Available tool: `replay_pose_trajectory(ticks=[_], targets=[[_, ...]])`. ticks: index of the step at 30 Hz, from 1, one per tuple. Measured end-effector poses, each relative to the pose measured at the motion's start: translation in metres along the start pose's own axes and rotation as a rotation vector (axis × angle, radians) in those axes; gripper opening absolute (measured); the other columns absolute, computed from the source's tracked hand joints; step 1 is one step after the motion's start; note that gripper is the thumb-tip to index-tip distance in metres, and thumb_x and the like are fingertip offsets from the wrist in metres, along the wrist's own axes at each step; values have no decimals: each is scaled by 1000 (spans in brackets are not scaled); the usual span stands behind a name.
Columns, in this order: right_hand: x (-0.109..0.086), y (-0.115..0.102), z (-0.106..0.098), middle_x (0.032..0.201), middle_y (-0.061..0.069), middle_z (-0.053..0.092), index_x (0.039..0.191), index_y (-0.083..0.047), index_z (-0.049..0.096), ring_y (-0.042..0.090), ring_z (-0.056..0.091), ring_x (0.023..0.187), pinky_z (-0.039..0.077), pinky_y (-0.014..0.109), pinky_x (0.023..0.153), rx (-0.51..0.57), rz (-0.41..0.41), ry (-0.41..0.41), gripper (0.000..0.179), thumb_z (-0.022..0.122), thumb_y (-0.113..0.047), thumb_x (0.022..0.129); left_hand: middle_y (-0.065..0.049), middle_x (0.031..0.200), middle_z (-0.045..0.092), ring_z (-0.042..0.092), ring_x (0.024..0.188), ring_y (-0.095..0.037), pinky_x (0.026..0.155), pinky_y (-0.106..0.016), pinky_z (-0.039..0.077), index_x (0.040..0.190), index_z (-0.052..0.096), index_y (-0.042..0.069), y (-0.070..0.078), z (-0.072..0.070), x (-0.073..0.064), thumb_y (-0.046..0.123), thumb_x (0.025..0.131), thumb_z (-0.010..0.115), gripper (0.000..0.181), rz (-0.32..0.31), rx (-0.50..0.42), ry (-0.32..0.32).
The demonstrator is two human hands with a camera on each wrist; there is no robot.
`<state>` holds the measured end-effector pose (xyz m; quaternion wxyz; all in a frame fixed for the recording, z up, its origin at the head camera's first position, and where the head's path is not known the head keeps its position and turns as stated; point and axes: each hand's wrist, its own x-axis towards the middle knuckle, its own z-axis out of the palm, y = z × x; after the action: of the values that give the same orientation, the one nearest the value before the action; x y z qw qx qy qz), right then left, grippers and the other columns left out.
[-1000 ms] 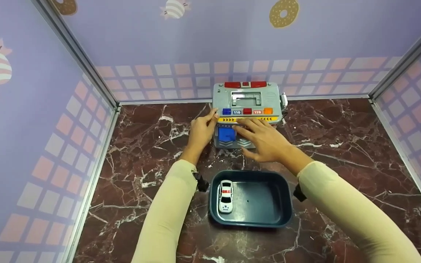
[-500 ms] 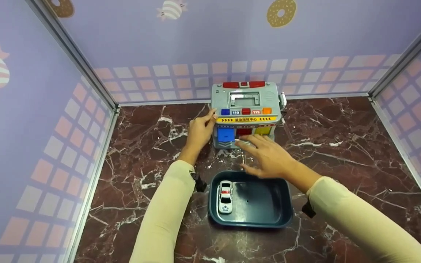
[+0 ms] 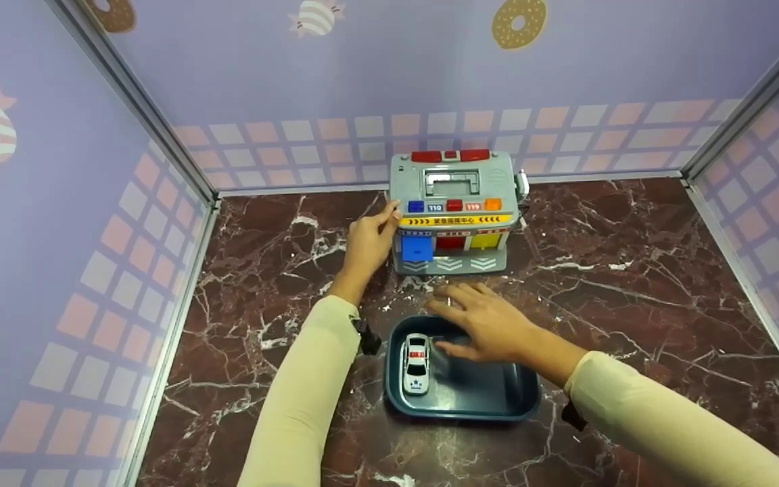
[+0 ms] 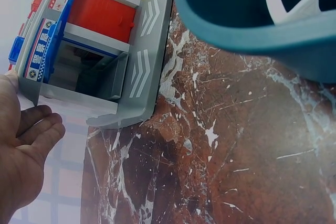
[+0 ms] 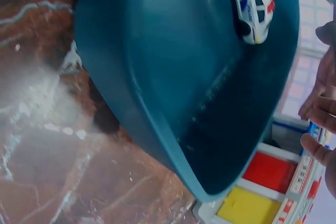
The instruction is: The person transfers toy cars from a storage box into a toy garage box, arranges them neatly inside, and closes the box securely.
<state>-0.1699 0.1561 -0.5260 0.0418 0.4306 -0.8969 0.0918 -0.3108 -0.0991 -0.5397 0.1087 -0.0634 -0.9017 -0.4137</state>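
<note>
A grey toy emergency station (image 3: 454,196) with red lights and a yellow stripe stands by the back wall. Its blue door (image 4: 58,38) is swung up, baring a dark bay; the red door (image 4: 100,14) and yellow door (image 3: 485,241) are down. My left hand (image 3: 369,247) holds the station's left front corner, thumb at the roof edge and fingers beside the wall. Over the dark teal basin (image 3: 460,414) hovers my right hand (image 3: 487,328), fingers spread and holding nothing. Left of that hand, a white toy police car (image 3: 416,379) lies in the basin.
Purple panels (image 3: 430,67) with pink and white squares enclose the back and both sides. The floor is dark red marble (image 3: 261,284). A white part (image 3: 523,186) juts from the station's right side. The basin sits in front of the station.
My right hand has drawn back from the station's front to above the basin, uncovering the red and yellow doors. The blue door stays raised. My left hand has kept its place on the corner.
</note>
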Motion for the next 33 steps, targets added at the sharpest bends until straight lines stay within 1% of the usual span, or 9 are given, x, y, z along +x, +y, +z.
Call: replay_pose_trajectory(ticks=[8,14,16,18,20,22,25,29,33], targets=[[-3,-14,18,155,12,62,159,-22,60,37,64,139,52,63,117,-23,-50,-43,72,75,-61,100,-1,145,73,77,113,-35,112,-54,56,146,73,24,-1,1,-1,44,113,64,40,-11,-7,2],[-2,-23,25,155,13,61,158,-24,62,35,62,141,52,60,117,-41,-74,-46,70,73,-63,101,-1,146,73,72,95,-35,107,-54,57,147,72,24,-1,1,-2,45,113,64,41,-15,-12,1],[-1,-26,26,156,13,61,158,-24,62,36,61,142,52,60,117,-62,-82,-45,71,71,-65,101,-1,146,72,72,96,-34,106,-54,57,148,72,24,0,1,-2,46,113,63,42,-17,-14,1],[-1,-30,28,157,13,60,158,-24,61,37,60,144,51,61,117,-78,-90,-52,72,70,-66,101,-1,147,72,75,105,-33,109,-55,57,148,72,24,0,1,-3,46,113,63,42,-18,-17,0],[-1,-32,30,156,12,61,158,-24,61,36,61,142,52,59,116,-84,-107,-44,71,70,-66,101,-6,140,77,72,92,-32,105,-54,58,148,72,24,0,1,-3,45,113,63,42,-12,-14,-3],[-2,-34,33,155,12,63,158,-23,61,35,62,141,53,58,116,-86,-127,-40,71,69,-66,102,-11,129,82,64,78,-31,101,-54,59,148,72,23,1,1,-3,45,113,62,42,-7,-13,-5],[-3,-34,37,153,13,64,157,-21,62,33,64,138,55,57,114,-89,-152,-34,70,68,-66,103,-13,124,83,51,71,-27,97,-52,59,148,72,23,0,1,-3,44,114,62,41,3,-7,2],[-4,-36,41,153,14,62,157,-23,60,35,64,139,55,60,114,-79,-141,-76,71,68,-67,102,-8,139,77,63,82,-32,100,-52,59,147,73,23,1,1,-2,43,114,62,40,-2,-12,9],[-4,-40,44,155,16,61,158,-25,58,37,63,140,55,60,115,-72,-121,-116,75,69,-70,100,-9,138,77,63,81,-34,98,-52,58,147,72,24,1,1,-2,43,114,63,40,-10,-15,9]])
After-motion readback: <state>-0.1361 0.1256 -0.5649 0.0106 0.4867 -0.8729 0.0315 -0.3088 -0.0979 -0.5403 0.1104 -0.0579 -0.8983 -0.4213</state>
